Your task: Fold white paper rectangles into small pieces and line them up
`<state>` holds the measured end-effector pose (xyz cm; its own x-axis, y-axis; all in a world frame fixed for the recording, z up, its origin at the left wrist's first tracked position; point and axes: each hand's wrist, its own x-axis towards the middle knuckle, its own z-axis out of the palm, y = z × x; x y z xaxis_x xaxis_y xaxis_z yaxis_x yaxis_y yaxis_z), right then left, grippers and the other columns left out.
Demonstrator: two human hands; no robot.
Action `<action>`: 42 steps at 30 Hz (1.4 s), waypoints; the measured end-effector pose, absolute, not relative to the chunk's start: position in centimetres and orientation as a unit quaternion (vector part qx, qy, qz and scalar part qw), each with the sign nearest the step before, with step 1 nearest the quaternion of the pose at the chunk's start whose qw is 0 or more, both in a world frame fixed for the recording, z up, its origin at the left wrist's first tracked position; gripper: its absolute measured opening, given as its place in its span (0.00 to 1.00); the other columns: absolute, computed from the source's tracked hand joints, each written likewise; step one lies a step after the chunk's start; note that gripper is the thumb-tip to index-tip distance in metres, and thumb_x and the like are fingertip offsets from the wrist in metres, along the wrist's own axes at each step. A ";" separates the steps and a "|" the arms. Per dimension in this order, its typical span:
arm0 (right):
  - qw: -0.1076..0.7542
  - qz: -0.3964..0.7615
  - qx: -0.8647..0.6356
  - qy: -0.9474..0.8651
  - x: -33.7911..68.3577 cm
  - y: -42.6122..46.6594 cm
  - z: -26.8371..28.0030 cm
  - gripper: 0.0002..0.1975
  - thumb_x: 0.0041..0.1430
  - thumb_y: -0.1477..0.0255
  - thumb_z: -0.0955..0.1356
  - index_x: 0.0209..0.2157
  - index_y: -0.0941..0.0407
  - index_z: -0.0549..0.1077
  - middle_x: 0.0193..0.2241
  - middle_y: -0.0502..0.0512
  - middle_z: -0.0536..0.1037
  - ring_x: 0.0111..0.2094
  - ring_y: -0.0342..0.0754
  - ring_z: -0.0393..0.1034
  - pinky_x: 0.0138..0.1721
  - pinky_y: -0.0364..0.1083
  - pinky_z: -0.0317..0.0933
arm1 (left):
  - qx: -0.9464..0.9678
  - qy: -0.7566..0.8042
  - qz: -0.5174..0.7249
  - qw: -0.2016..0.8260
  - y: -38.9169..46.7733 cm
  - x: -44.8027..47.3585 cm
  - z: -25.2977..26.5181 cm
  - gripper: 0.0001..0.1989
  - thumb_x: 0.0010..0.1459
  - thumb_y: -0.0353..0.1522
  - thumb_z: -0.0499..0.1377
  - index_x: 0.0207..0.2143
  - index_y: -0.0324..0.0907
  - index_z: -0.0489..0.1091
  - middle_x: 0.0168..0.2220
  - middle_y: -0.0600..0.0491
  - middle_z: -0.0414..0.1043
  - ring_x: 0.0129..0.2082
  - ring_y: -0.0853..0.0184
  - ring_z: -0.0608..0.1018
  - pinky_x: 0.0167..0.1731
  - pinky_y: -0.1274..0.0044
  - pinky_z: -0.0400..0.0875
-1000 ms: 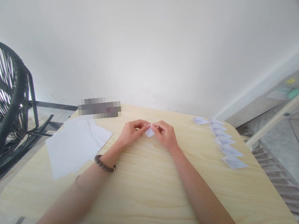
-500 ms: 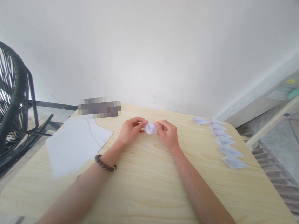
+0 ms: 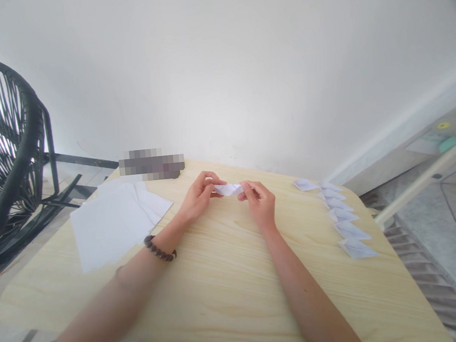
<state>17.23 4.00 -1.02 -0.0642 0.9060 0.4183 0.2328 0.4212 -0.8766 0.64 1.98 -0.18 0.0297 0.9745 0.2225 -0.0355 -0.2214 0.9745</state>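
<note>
Between my two hands is a small piece of folded white paper (image 3: 229, 189), held just above the wooden table (image 3: 230, 278). My left hand (image 3: 200, 196), with a dark bead bracelet on its wrist, pinches the paper's left end between thumb and fingers. The right end is gripped by my right hand (image 3: 260, 203), thumb and index finger together. Fingers cover both ends of the paper, and its middle shows creased facets. Toward the table's right side, several folded white paper boats (image 3: 350, 230) lie in a row, partly overlapping.
Loose white paper sheets (image 3: 108, 228) lie spread on the table's left part. A blurred-out dark object (image 3: 152, 165) sits at the back left edge. A black corded chair (image 3: 24, 110) stands left of the table; the white wall (image 3: 219, 75) rises behind it.
My hands have moved slightly apart, the right one shifting right. The folded paper between them now looks wider and flatter, its lower point less deep.
</note>
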 end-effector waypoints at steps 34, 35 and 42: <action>0.453 0.451 -0.412 -0.649 17.5 4.5 -1.5 0.17 0.44 0.63 0.69 0.36 0.57 0.71 0.27 0.54 0.76 0.27 0.45 0.72 0.31 0.45 0.66 | 0.665 0.479 0.489 0.299 1.6 0.1 0.0 0.13 0.47 0.40 0.59 0.31 0.40 0.73 0.34 0.50 0.75 0.35 0.64 0.75 0.38 0.75 0.69; 0.458 0.448 -0.415 -0.647 17.5 4.5 -1.4 0.16 0.45 0.63 0.68 0.34 0.58 0.72 0.25 0.53 0.76 0.26 0.45 0.72 0.31 0.45 0.66 | 0.653 0.485 0.493 0.308 1.6 0.1 0.0 0.14 0.46 0.40 0.59 0.31 0.39 0.74 0.34 0.50 0.75 0.35 0.64 0.76 0.38 0.74 0.69; 0.482 0.434 -0.447 -0.616 17.3 4.1 -0.8 0.15 0.46 0.62 0.67 0.30 0.60 0.72 0.23 0.55 0.76 0.24 0.45 0.72 0.28 0.44 0.66 | 0.587 0.485 0.526 0.380 2.0 0.3 -0.4 0.16 0.44 0.40 0.61 0.31 0.37 0.71 0.31 0.49 0.75 0.30 0.66 0.75 0.32 0.76 0.69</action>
<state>17.26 4.15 -0.77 -0.1354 0.9692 0.2058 0.1334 0.2236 -0.9655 0.27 1.98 -0.38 -0.0238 0.9683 0.2486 0.1697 -0.2411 0.9555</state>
